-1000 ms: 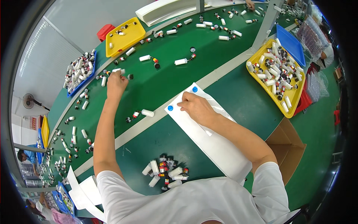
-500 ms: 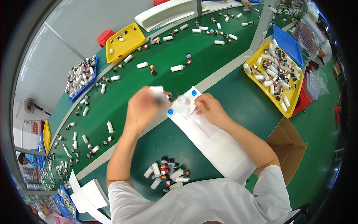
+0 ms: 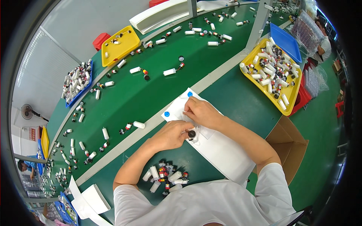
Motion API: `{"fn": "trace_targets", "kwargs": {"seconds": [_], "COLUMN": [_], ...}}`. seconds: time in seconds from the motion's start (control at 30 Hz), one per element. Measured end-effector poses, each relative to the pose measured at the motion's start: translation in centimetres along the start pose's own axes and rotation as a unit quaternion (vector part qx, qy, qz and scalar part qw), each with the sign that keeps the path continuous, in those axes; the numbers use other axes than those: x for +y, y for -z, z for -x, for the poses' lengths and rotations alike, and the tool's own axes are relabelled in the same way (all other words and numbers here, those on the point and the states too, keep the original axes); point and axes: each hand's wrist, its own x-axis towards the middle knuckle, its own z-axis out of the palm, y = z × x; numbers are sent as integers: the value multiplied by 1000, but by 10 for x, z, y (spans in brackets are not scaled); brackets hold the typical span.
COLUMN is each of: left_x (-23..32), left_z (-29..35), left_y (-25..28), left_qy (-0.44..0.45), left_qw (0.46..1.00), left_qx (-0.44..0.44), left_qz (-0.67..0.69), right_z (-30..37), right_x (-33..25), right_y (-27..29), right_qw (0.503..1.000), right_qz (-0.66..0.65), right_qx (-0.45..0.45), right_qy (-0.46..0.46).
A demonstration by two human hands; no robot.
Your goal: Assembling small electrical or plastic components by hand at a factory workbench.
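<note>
My left hand (image 3: pixel 171 134) is closed at the left edge of a long white paper sheet (image 3: pixel 232 152). At its fingertips is a small clear-and-white cylindrical part with a black cap (image 3: pixel 192 134). Just beyond it, my right hand (image 3: pixel 203 113) lies over the sheet with its fingertips pinched together. Something pale and thin shows by those fingers, too small to name. Two blue round discs (image 3: pixel 166 113) sit at the sheet's far end. Near my body lies a pile of white cylinders with red and black ends (image 3: pixel 166 177).
A green belt (image 3: pixel 124 94) carries scattered cylinders. At the right stands a yellow tray (image 3: pixel 292 107) full of them, beside a blue tray (image 3: pixel 284 41) and a cardboard box (image 3: pixel 288 147). Folded white sheets (image 3: pixel 94 199) lie at the lower left. A grey post (image 3: pixel 257 28) rises ahead.
My left hand has come from the belt's edge toward me, onto the white sheet. My right hand's fingertips have shifted left. A white cylinder shows on the belt where my left arm was.
</note>
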Motion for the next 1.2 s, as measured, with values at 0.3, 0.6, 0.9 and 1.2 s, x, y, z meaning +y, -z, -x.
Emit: {"fn": "trace_targets", "kwargs": {"seconds": [0.3,0.6,0.9,1.2], "left_x": [10,69,88,68], "left_z": [-6,-18,2,30], "left_y": [18,1,1,15], "left_qy": [13,-63,-6,-25], "left_qw": [933,932,961,898], "left_qx": [196,290,268,148], "left_qz": [303,209,74,413], "right_z": [4,53,74,49], "right_x": [-30,-72,-111,-119], "right_y": [60,123,117,115], "right_qw": [886,920,952,920], "right_qz": [-441,-380,-301,-385], "right_qx": [24,67,46,-45], "right_qy": [-141,-66,-16,-59]}}
